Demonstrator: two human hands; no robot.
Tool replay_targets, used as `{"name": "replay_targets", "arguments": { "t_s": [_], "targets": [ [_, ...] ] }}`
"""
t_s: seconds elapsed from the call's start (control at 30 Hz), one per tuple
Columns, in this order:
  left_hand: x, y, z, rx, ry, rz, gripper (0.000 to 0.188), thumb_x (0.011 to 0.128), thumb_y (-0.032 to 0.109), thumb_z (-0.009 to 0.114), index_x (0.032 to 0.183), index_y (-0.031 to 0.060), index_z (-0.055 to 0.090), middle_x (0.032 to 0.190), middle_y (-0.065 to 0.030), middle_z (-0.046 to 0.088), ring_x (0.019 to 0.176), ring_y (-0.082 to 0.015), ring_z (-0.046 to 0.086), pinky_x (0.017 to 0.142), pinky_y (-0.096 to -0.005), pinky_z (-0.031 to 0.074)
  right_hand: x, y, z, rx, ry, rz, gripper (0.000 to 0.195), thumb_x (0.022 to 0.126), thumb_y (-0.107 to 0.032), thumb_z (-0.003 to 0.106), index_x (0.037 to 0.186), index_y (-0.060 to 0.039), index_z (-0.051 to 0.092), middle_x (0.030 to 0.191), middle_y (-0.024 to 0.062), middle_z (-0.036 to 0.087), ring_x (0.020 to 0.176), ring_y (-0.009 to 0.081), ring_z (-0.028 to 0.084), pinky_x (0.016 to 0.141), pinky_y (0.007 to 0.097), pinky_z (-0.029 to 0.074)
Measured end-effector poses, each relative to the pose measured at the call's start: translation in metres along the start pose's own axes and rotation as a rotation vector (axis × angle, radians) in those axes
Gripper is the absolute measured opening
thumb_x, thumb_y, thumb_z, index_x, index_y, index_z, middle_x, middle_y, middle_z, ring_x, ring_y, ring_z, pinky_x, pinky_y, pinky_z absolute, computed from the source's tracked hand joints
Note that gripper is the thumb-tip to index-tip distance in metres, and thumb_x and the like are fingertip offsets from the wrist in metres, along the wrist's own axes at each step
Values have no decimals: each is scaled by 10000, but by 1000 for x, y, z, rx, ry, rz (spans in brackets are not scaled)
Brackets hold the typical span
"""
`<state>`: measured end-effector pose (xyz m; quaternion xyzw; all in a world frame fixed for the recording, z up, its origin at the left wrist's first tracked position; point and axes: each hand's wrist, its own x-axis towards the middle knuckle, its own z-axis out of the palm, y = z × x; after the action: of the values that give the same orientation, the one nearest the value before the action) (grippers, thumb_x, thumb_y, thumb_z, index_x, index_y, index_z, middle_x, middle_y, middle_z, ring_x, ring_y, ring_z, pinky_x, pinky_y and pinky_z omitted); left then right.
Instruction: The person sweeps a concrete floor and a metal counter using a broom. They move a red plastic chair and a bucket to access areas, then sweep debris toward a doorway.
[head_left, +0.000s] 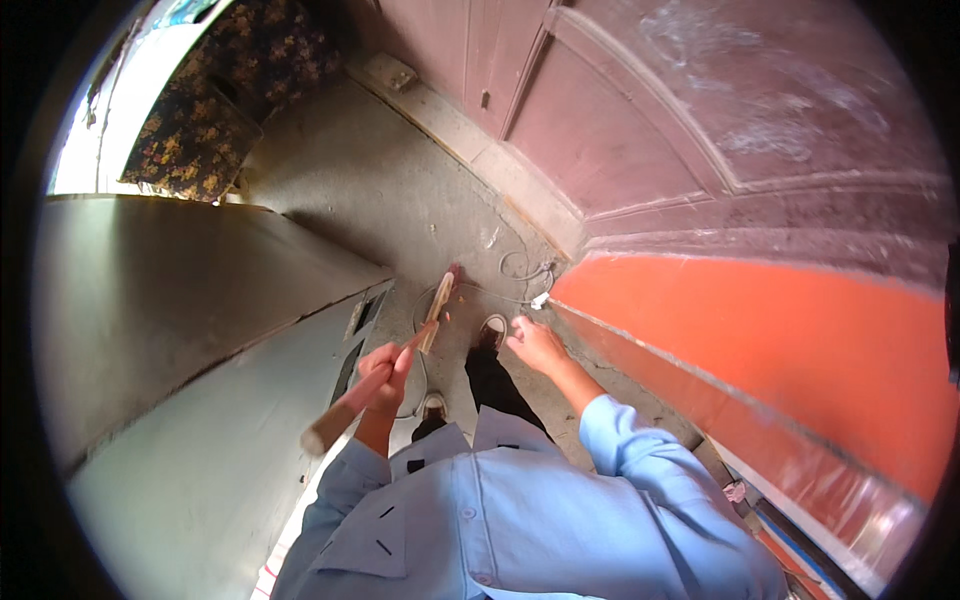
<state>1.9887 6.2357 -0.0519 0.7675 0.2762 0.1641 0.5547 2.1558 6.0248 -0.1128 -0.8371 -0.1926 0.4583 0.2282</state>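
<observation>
My left hand (385, 371) is shut around the wooden handle (334, 424) of a long tool, probably a floor broom or squeegee. The handle's thick near end points back toward my body. Its far end meets a pale, narrow crosspiece (437, 311) low over the concrete floor, with a dark red patch at its tip. I cannot tell what edge or bristles it has underneath. My right hand (536, 343) hangs in the air above my shoe, with loosely bent fingers and nothing visible in them.
A thin grey cable (510, 262) loops over the floor (360, 172), beside a small white object (540, 300). To the left stands a grey cabinet (195, 360). An orange-topped surface (750, 352) lies to the right, below purplish panelled woodwork (637, 142). Dark floral fabric (202, 127) hangs at the far left.
</observation>
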Motion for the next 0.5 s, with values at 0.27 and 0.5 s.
{"name": "replay_targets", "arguments": {
  "t_s": [0.27, 0.5],
  "targets": [
    [39, -19, 16, -90, 95, 132, 235, 704, -21, 536, 555, 24, 361, 510, -53, 407, 433, -153, 388, 421, -264, 299, 132, 155, 63, -336, -171, 432, 319, 781, -212, 534, 1070, -85, 486, 1134, 158, 526, 1038, 326, 526, 852, 425, 440],
    [72, -36, 5, -80, 57, 158, 229, 696, 93, 575, 537, 82, 410, 439, -35, 471, 362, -176, 469, 439, -299, 460, 275, 273, 140, -433, -31, 232, 278, 782, -107, 474, 1059, -83, 476, 1141, 126, 482, 1045, 316, 514, 824, 432, 461]
  ]
}}
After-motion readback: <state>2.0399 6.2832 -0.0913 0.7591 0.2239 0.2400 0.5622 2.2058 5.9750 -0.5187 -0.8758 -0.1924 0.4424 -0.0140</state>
